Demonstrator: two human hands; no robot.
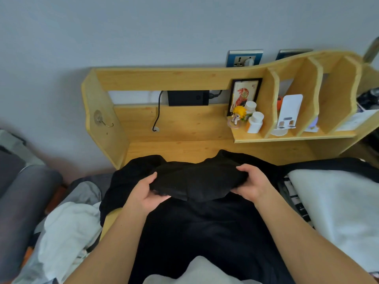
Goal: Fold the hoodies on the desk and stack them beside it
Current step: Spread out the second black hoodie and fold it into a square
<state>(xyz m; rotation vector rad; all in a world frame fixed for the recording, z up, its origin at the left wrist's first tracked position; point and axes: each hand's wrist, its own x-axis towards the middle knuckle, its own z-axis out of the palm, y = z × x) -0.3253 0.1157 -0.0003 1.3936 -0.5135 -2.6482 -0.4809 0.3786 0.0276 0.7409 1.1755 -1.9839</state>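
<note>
**Black hoodie held up over the desk**

A black hoodie [205,222] is spread over the wooden desk [184,148] in the lower middle of the frame. Its top part, bunched into a thick fold, is lifted a little above the rest. The left side of that fold is gripped by the left hand [145,193], with the thumb on top and the fingers curled under the cloth. The right side is gripped by the right hand [253,183], with the fingers curled over the edge.

A white garment [338,201] is seen at the right of the frame, just beside the black hoodie. More white and grey clothes [69,232] are piled at the lower left, beside the desk.

At the back of the desk, on a small shelf at the upper right, a framed picture [244,97], a little yellow-haired figure [238,115] and two white bottles [254,121] are kept. A black box [187,97] with a cable is seen in the middle at the back.
</note>
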